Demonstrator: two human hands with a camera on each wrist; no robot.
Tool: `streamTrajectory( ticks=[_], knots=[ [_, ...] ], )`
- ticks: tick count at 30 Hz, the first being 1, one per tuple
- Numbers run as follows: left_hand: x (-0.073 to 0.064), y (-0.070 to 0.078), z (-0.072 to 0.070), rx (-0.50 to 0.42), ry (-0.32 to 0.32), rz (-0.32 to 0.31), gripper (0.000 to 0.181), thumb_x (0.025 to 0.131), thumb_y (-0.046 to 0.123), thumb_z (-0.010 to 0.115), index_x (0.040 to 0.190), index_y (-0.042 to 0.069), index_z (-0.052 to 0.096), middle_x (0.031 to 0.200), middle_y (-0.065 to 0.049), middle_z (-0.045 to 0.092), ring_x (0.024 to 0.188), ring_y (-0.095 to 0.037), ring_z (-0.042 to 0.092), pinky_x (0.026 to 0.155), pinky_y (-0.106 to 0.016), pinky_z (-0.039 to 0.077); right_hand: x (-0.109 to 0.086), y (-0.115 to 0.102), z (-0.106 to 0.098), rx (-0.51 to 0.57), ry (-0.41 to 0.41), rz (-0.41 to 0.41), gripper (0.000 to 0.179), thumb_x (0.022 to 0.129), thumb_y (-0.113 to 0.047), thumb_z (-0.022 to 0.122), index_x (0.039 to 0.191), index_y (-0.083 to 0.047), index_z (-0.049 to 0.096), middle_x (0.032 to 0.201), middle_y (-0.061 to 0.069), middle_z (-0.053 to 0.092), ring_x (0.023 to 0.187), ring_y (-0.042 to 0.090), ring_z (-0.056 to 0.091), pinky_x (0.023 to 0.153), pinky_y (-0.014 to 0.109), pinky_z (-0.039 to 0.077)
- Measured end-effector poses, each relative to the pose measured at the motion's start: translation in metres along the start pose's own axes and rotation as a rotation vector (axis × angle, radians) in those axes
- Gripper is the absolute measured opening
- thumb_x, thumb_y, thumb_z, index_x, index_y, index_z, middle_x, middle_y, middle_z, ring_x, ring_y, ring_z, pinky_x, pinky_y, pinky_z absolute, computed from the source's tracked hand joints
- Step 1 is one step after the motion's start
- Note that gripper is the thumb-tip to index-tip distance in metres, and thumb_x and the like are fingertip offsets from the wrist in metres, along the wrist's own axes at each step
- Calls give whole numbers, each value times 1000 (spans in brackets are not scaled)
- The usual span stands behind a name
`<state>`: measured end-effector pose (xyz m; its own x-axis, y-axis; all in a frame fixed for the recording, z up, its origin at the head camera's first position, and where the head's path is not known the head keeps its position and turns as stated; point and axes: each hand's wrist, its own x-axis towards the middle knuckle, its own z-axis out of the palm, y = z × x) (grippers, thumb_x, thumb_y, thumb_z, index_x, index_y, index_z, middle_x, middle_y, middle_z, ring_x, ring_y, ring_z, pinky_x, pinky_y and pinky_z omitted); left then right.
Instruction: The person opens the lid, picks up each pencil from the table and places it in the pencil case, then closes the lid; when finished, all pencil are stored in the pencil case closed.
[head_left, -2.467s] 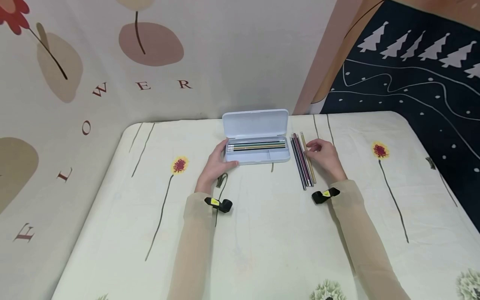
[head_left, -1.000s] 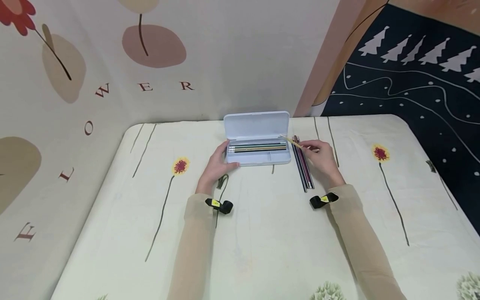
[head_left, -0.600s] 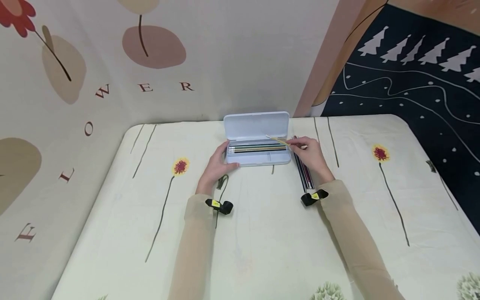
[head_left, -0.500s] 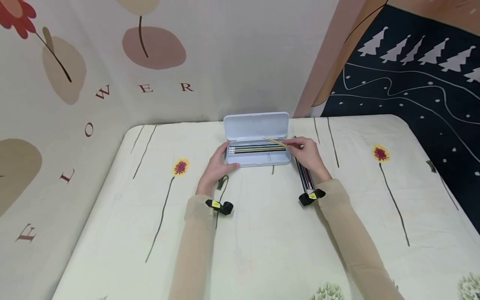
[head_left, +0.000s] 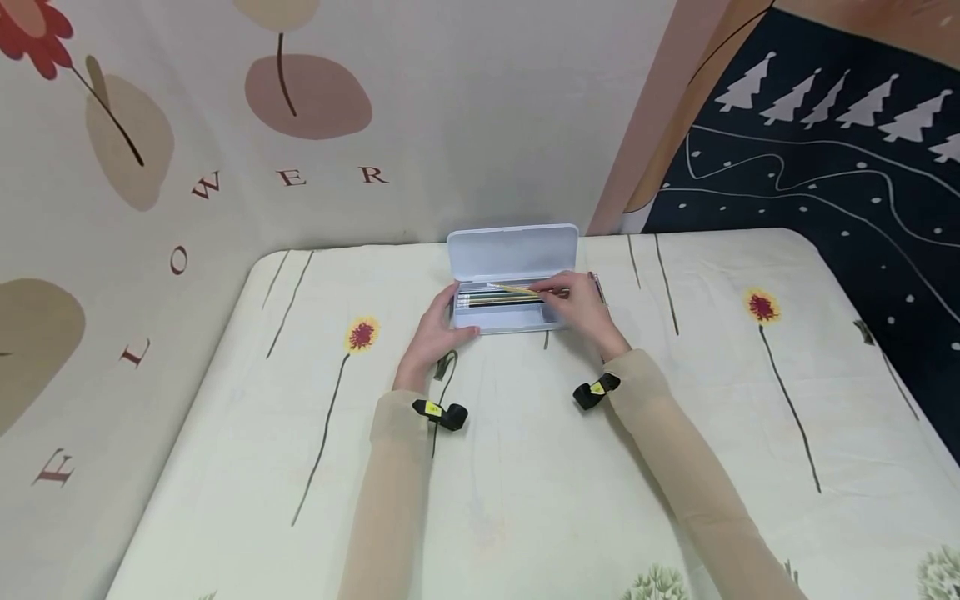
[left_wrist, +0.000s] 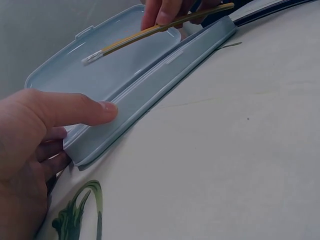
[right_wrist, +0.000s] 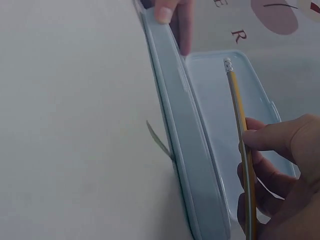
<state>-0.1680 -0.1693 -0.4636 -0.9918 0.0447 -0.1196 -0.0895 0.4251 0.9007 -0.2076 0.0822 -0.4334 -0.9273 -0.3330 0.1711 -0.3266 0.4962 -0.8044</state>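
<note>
Hovering over the case point(head_left: 512, 252), right fingers point(right_wrist: 272, 175) pinching a yellow pencil point(right_wrist: 238, 102), left fingers point(left_wrist: 80, 108) gripping the case's end

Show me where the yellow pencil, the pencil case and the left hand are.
Yellow pencil point(left_wrist: 131, 39): left wrist view, on its shaft.
Pencil case point(right_wrist: 187, 145): right wrist view, on its front wall.
Left hand point(head_left: 431, 337): head view, on its back.
</note>
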Motion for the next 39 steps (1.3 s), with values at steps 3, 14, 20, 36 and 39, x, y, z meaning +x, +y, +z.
streamTrajectory(
  ticks=[3, 14, 20, 36, 39],
  knots=[
    [0, 0, 0, 0, -1, 7, 89, 78, 7, 76, 153, 13, 27, 156, -7, 27, 144, -24, 16, 116, -43, 11, 4, -3, 8, 8, -21, -4, 20, 88, 5, 62, 104, 1, 74, 99, 17, 67, 92, 28, 60, 79, 37, 49],
    [0, -1, 0, 0, -2, 39, 88, 78, 6, 75, 152, 12, 28, 155, -9, 28, 143, -24, 20, 116, -42, 13, 18, -14, 28, -39, -106, -30, 18, 89, 3, 63, 102, -1, 75, 100, 15, 67, 95, 27, 61, 84, 37, 50],
    [0, -1, -1, -12, -16, 49, 87, 79, 6, 74, 152, 11, 27, 155, -9, 28, 142, -24, 21, 116, -40, 13, 26, -13, 35, -76, -153, -25, 18, 90, 2, 63, 104, -2, 74, 102, 14, 68, 99, 27, 60, 88, 38, 48],
    [1, -1, -2, -7, -22, 77, 87, 79, 4, 74, 152, 9, 27, 155, -10, 28, 142, -24, 22, 116, -37, 14, 24, -8, 38, -39, -161, 40, 17, 92, -3, 61, 102, -1, 74, 106, 14, 68, 99, 26, 60, 88, 37, 48],
    [1, -2, -1, -13, -21, 78, 87, 78, 4, 74, 152, 9, 27, 155, -10, 28, 142, -24, 21, 116, -37, 13, 23, -7, 32, -22, -137, 58, 17, 92, -3, 61, 103, -1, 74, 108, 15, 67, 101, 27, 59, 90, 39, 46]
  ],
)
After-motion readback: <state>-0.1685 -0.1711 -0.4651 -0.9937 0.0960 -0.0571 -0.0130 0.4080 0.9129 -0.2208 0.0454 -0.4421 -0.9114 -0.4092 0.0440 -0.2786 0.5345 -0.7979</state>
